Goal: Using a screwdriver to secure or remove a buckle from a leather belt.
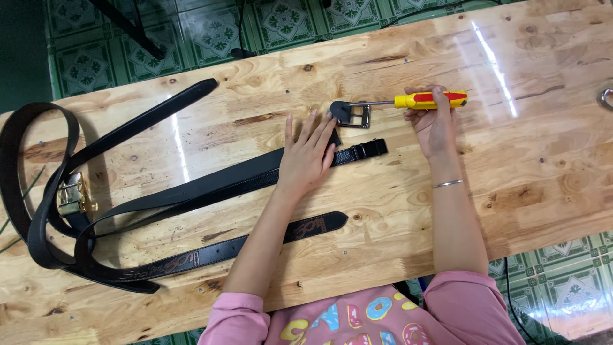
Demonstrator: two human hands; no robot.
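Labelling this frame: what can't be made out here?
Head view:
- Screwdriver tip: hidden at the buckle.
- Belt under the left hand: covered by the palm.
- Metal ring: cut off by the right edge.
- Right hand palm: faces away.

Three belts (191, 191), one screwdriver (429, 99)

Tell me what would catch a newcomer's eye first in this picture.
The yellow and red screwdriver in the right hand, its tip at a metal buckle near the wooden table's far edge. Next, the left hand pressing flat on a black belt, and more black belts coiled at the left.
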